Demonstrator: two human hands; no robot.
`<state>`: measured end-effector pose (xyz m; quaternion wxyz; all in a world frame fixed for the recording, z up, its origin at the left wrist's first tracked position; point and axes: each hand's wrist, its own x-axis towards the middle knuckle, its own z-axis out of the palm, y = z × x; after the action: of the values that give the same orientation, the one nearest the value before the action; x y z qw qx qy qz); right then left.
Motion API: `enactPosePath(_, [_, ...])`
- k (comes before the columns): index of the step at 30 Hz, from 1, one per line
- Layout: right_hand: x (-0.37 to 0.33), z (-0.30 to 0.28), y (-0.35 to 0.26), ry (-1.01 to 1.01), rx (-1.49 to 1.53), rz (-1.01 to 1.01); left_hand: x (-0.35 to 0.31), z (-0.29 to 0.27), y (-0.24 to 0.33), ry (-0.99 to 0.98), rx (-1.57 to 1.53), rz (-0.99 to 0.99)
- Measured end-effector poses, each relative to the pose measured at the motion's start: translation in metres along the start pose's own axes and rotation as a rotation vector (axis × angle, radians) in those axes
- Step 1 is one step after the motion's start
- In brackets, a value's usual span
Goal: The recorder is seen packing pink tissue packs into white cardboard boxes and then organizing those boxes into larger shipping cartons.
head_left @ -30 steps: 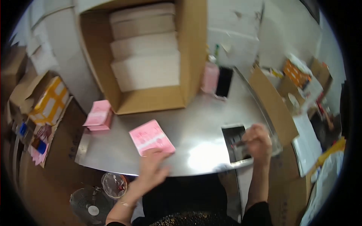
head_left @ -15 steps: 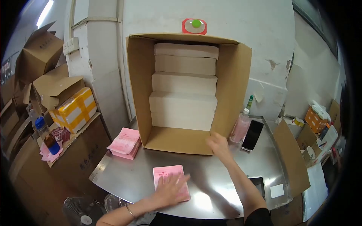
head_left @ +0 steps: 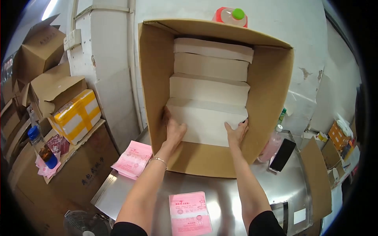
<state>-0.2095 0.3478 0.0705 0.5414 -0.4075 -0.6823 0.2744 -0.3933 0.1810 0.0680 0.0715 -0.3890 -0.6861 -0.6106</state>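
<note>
A cardboard box (head_left: pixel 159 63) lies open toward me on the metal table, with several white block-like bundles (head_left: pixel 208 88) stacked in steps inside. Both my arms reach into it. At the left end of the lowest white bundle (head_left: pixel 206 124), my left hand (head_left: pixel 173 128) has its fingers tucked between bundle and box wall, thumb across the front. My right hand (head_left: pixel 237 133) clasps the right end the same way, fingers round the side. Whether the lowest part is one bundle or two, I cannot tell. On the table in front of the box lies a pink printed packet (head_left: pixel 191 214).
A stack of pink packets (head_left: pixel 132 159) sits left of the box. To its right stand a pink liquid bottle (head_left: pixel 271 147) and a black phone (head_left: pixel 282 155). A green-capped bottle (head_left: pixel 234 16) tops the box. Far left is a yellow-taped parcel (head_left: pixel 78 116).
My left hand has left the pink packet and gone into the box. My right hand has moved from the box's front edge to the white bundle. The view has come closer to the box.
</note>
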Motion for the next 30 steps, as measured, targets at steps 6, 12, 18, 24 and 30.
enactPosePath(6, [0.002, 0.004, -0.007, 0.0, -0.426, -0.044, 0.015, 0.026, 0.018, 0.228, 0.374, -0.108])
enactPosePath(12, [0.015, 0.004, 0.0, 0.053, -0.664, -0.305, 0.025, 0.026, 0.0, 0.196, 0.686, 0.072])
enactPosePath(18, [0.022, 0.0, -0.015, -0.175, -0.345, -0.117, 0.046, 0.019, -0.021, 0.032, 0.264, -0.013])
enactPosePath(24, [0.027, -0.003, -0.012, -0.112, -0.318, -0.106, 0.042, 0.02, -0.007, 0.075, 0.274, -0.042])
enactPosePath(30, [-0.005, -0.024, -0.011, -0.044, -0.139, -0.086, -0.015, -0.009, 0.043, 0.214, 0.326, 0.067])
